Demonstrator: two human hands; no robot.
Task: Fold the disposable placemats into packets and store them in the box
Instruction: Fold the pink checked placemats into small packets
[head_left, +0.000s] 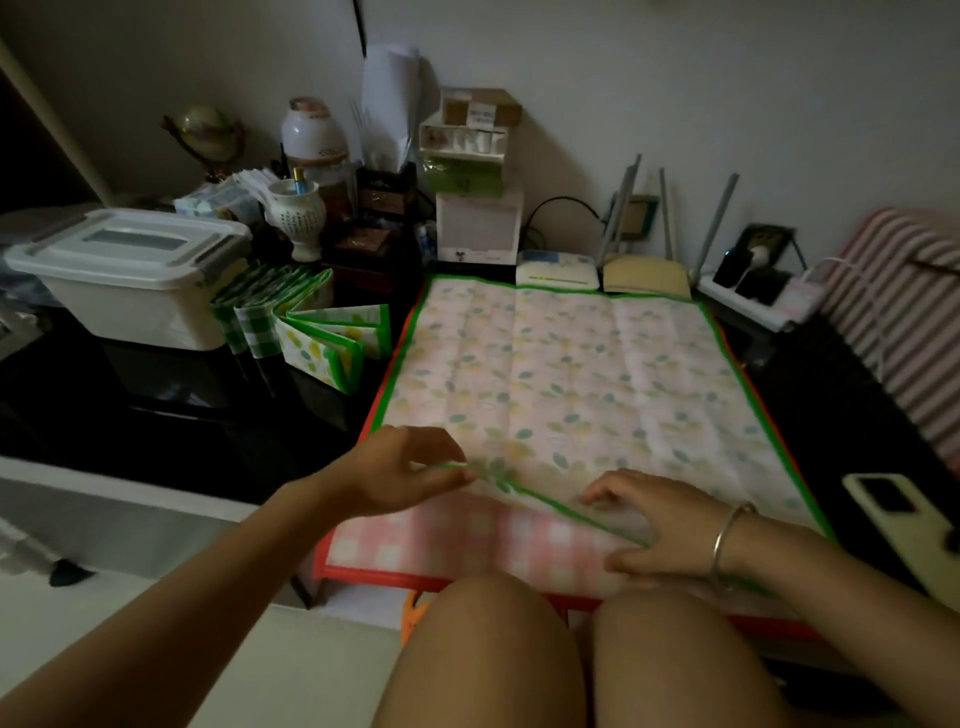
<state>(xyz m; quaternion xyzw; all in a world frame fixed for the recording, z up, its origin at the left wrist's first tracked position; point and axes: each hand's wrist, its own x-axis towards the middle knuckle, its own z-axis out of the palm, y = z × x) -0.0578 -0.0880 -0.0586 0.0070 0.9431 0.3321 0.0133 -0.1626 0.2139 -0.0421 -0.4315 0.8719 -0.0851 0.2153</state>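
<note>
Item: leaf-print placemat (561, 374), green-bordered, centre of frame, lying flat on a checked placemat (467, 540) with a red border. Both are spread on the table (156, 415).

Orientation: its long axis seems to run from the sitter at lower centre towards the wall at upper centre, though the wide lens makes this uncertain. The near edge is raised and slants from left down to right.

Left hand (410, 467): fingers pinch the near left corner and lift it, probably to begin the first fold away from the body.

Right hand (670, 525): fingers curl over the near edge with the thumb beneath, apparently gripping it. Blur hides the detail.

Folded packets (301, 322): stood on edge at upper left, touching the box (130, 270), lid closed, probably awaiting storage.

Phone (904, 525): right edge of frame.
</note>
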